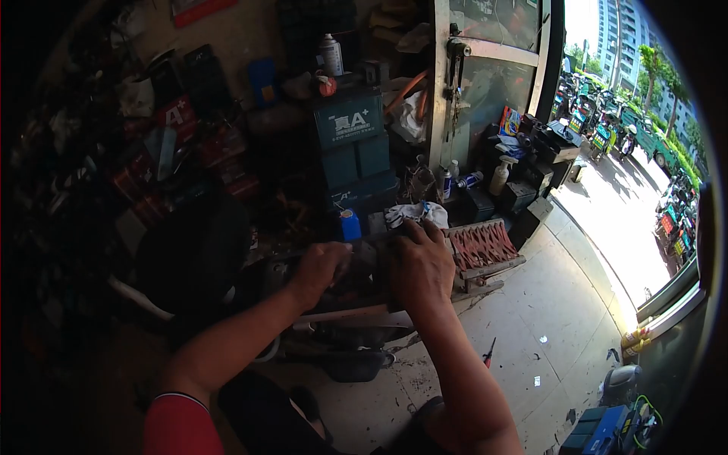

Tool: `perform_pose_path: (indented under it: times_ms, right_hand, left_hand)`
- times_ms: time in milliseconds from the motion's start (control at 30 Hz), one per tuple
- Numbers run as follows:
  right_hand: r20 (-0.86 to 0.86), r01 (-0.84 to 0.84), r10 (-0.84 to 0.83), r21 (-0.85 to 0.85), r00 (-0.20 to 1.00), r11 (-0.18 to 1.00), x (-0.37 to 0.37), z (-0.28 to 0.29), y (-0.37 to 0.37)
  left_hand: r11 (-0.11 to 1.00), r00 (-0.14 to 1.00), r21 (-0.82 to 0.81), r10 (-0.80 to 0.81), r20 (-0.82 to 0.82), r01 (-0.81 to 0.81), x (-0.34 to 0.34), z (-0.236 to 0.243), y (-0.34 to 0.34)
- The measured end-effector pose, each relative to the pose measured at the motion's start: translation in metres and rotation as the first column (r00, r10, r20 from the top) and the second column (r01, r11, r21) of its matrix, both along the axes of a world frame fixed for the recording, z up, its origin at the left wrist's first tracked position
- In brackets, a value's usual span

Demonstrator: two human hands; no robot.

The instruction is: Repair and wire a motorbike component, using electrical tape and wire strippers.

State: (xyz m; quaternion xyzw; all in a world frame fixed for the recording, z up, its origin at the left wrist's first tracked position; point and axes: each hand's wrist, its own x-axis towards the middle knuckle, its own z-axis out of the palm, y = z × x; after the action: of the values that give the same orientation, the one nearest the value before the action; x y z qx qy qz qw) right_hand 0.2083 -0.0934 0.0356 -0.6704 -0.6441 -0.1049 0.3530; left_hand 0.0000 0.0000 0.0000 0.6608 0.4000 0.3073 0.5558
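Both my hands rest on a dark, flat metal part (371,262) lying on a low wooden stand in front of me. My left hand (318,269) is curled around the part's left end, fingers closed on it. My right hand (421,265) presses flat on top of the part, fingers spread toward its far edge. What lies under the hands is hidden. A reddish ribbed panel (481,244) sits on the stand just right of my right hand.
Stacked teal battery boxes (353,140) stand behind the stand, with a spray can (331,54) on top. Bottles (498,176) and dark boxes line the glass door frame (440,83). A red-handled tool (489,353) lies on the concrete floor. Scooters are parked outside (607,129).
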Motion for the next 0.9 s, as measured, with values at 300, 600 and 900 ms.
perform_pose_path:
  times_ms: [300,600,900]
  right_hand:
    - [0.021,0.025,-0.028,0.142,0.999,0.99,-0.003,-0.009,0.01]
    - [0.077,-0.004,-0.01,0.189,0.997,0.982,-0.002,-0.01,0.008]
    - [-0.412,-0.431,0.334,-0.169,0.848,0.886,-0.034,-0.006,0.019]
  left_hand:
    - [0.993,0.953,0.081,0.061,0.297,-0.089,-0.043,0.006,-0.053]
    - [0.884,0.98,0.427,0.144,0.138,-0.19,-0.024,0.014,-0.02]
    - [0.833,0.99,0.545,0.026,0.139,-0.098,-0.014,0.017,-0.041]
